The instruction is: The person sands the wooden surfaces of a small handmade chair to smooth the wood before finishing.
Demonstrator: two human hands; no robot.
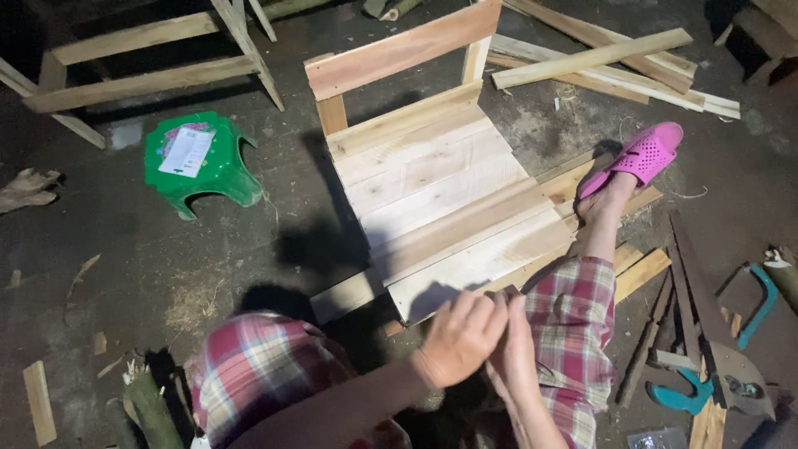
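Note:
My left hand (pixel 460 337) and my right hand (pixel 514 347) are pressed together at the near edge of a pale wooden slatted panel (pixel 440 191) lying on the dark floor. The left hand's fingers curl over the right hand. Whatever sits between them is hidden. The panel has an upright back rail (pixel 399 50) at its far end. My knees in red plaid trousers (pixel 573 324) flank the hands. My right foot in a pink sandal (pixel 640 154) rests on the panel's right side.
A green plastic stool (pixel 204 162) with a paper on it sits at left. A wooden frame (pixel 141 58) lies at the far left, loose planks (pixel 598 58) at the far right. Saws with teal handles (pixel 690 395) and wood strips lie at right. Offcuts litter the floor.

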